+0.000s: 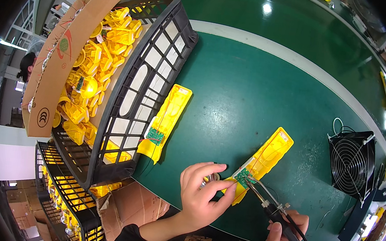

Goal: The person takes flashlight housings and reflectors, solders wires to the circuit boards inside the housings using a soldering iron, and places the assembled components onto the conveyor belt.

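My right hand is wrapped round a soldering iron with a thin metal feed tube beside its tip. The tip meets a small green circuit board at the near end of a long yellow plastic housing lying on the green table. My left hand is at the board's left edge, thumb and forefinger closed together. What they pinch is too small to make out. A shiny round part shows under its curled fingers, partly hidden. Thin wires run along the housing.
Another yellow housing with a green board lies left, against a black plastic crate. Yellow parts fill the crate beside a cardboard flap. A black fan stands right. A lower crate sits below left.
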